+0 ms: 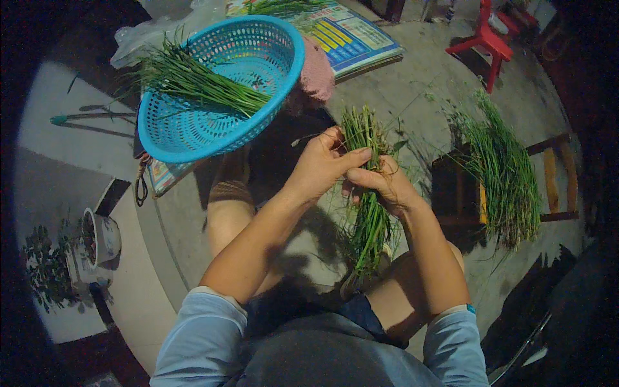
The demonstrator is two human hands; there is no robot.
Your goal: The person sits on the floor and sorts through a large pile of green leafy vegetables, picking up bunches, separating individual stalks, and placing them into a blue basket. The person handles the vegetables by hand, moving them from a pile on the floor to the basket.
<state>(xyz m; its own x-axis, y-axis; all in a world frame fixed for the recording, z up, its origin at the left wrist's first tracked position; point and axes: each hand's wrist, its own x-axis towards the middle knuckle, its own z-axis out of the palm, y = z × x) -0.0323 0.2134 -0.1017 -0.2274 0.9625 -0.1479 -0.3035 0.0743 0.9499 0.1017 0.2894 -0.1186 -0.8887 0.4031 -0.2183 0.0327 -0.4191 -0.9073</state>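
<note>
Between my knees, both hands grip one bunch of long green stalks (372,217), its pale cut ends pointing away from me. My left hand (333,159) pinches the bunch near those ends, thumb across it. Close beside it, my right hand (384,181) wraps the bunch from the right, the thumbs nearly touching. Thin brownish strands lie around the stalks at my fingers; whether they are tied cannot be told. Up and to the left, a blue plastic colander basket (213,150) holds another bunch of green stalks (208,87). A larger heap of green stalks (503,169) rests at the right.
The heap at right lies over a small wooden stool or chair (551,179). A printed cardboard sheet (358,38) and a pink cloth (316,70) are beside the basket. Clear plastic bags (145,36) sit behind it. A red plastic stool (486,41) stands far right, a potted plant (104,237) far left.
</note>
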